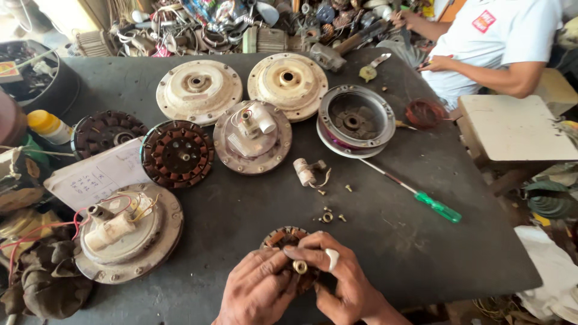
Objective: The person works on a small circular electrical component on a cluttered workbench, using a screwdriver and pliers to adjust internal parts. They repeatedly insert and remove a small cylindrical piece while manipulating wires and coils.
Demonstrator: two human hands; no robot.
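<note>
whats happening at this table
A person holds a small wound stator in both hands at the near edge of a dark table. The left hand cups it, and the right hand pinches a brass piece at its centre. Fan motor covers, loose screws and a green screwdriver lie around. Another person works at the far corner.

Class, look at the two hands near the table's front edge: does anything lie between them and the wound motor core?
Nothing visible does. The left hand and right hand both already grip the motor core.
</note>
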